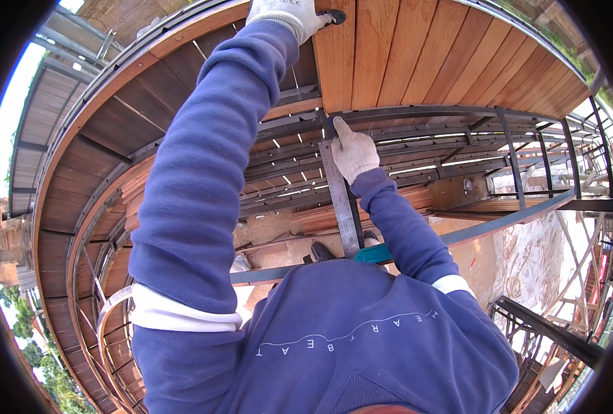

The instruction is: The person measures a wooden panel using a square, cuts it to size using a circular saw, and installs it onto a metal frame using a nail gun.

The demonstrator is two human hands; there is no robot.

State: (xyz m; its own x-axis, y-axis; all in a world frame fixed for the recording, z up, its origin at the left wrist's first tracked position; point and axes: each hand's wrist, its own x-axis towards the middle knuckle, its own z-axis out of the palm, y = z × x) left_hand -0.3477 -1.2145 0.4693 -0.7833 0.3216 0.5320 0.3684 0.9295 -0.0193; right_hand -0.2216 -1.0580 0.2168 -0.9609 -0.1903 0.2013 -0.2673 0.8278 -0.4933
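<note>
Strong outdoor daylight comes from above, washing the sky [13, 110] out to white beyond the deck's left edge and glaring off the pale sheeting [538, 255] below its right side, while the reddish planks [417, 52] are warmly and evenly lit and the dark boards [151, 93] left of them look dim. White light streaks through gaps under the planks' near edge, and the gloved left hand [282, 10] looks nearly bleached. Fisheye distortion bows the deck's outer edges inside a black vignette with bluish fringing, while distant foliage [44, 355] is soft.
</note>
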